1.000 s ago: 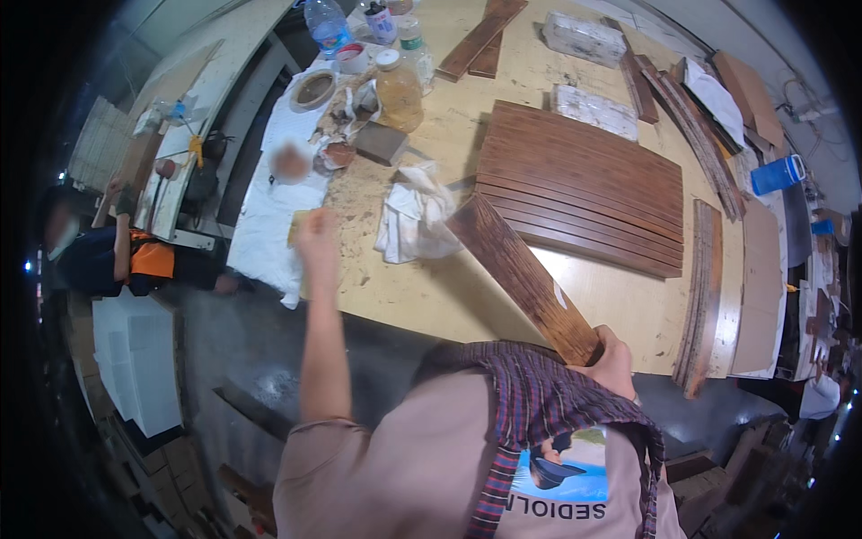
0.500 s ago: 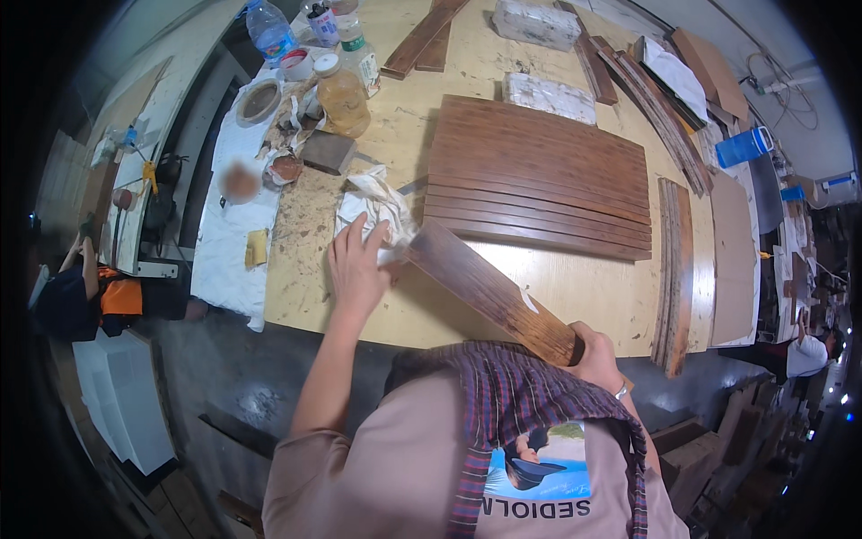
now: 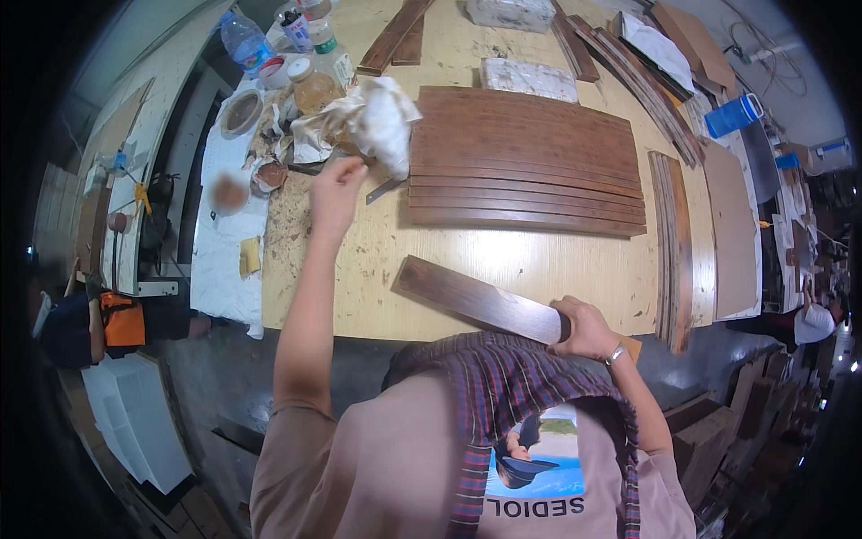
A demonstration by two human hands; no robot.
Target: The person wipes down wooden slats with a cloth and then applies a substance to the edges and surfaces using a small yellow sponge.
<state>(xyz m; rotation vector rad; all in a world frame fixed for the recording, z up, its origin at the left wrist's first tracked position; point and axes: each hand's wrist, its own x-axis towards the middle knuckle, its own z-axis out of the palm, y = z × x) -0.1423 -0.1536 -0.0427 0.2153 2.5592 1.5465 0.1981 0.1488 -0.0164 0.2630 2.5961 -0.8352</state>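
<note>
My right hand (image 3: 588, 331) is closed around the right end of a dark brown wooden board (image 3: 476, 296), which lies slantwise over the table's front edge. My left hand (image 3: 336, 199) is raised over the left part of the table, its fingers curled together at the edge of a crumpled white cloth (image 3: 382, 126). The cloth bunches up beyond the fingers, and its hold is partly hidden. Right of the cloth lies a neat row of brown boards (image 3: 530, 148). A thin metal strip (image 3: 384, 190) rests beside the left hand.
Bottles, among them a jar of amber liquid (image 3: 314, 85), crowd the back left by a round bowl (image 3: 241, 113). Wrapped blocks (image 3: 530, 79) sit behind the boards. More wood strips (image 3: 669, 251) lie at the right, near a blue jug (image 3: 733, 117). Other people work at both sides.
My left hand has gone up and away from the board, and the cloth has moved farther back with it. The board in my right hand has tilted flatter, its far end lower.
</note>
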